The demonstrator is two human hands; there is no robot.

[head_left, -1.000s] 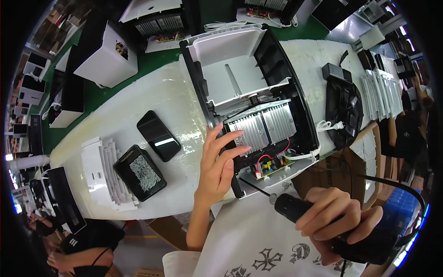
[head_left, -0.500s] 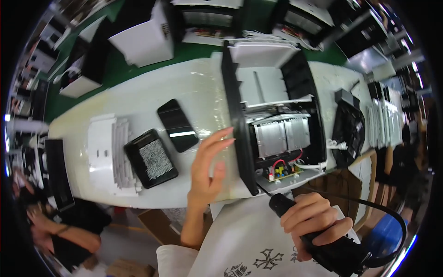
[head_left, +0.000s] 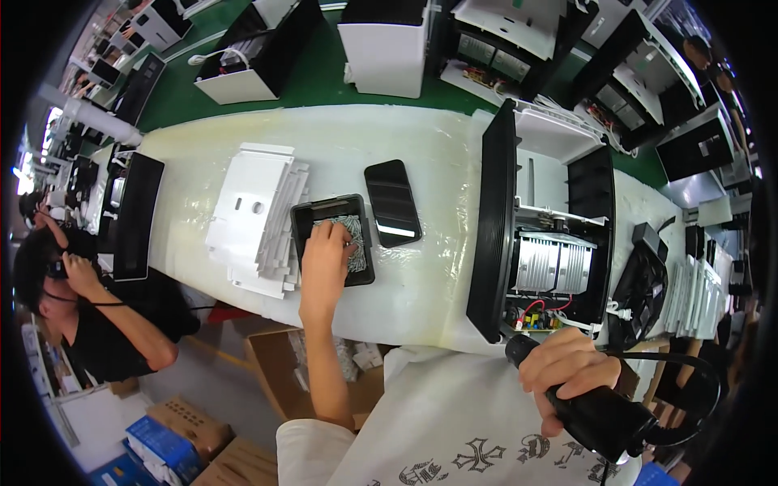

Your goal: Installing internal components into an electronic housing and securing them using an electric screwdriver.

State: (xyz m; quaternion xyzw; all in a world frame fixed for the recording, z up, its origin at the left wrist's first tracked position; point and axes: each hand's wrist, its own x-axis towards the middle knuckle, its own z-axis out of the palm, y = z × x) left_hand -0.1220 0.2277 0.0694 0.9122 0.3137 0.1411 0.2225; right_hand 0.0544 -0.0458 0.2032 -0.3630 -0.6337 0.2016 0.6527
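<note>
My left hand (head_left: 326, 267) reaches into a small black tray (head_left: 366, 267), its fingers curled down together among small silvery screws (head_left: 357, 253). The fingertips are partly hidden there, so what they pinch cannot be made out. My right hand (head_left: 571, 368) is wrapped round a black corded power screwdriver (head_left: 608, 433). The screwdriver's nose points up and left, close to the near edge of an open black-and-white appliance housing (head_left: 494, 243). Inside the housing are a ribbed silver metal block (head_left: 555, 263) and a small circuit board (head_left: 539, 318) with red and white wires.
A stack of white panels (head_left: 251, 215) lies left of the tray, a black phone (head_left: 393, 202) right of it. Beyond the housing sits a black plastic-wrapped bundle (head_left: 640, 283). More appliance housings (head_left: 385, 57) stand on a green surface. At left, another person (head_left: 105, 300) works.
My left hand has moved from beside the housing leftward into the tray of screws. My right hand still holds the screwdriver near the housing. The view has shifted left.
</note>
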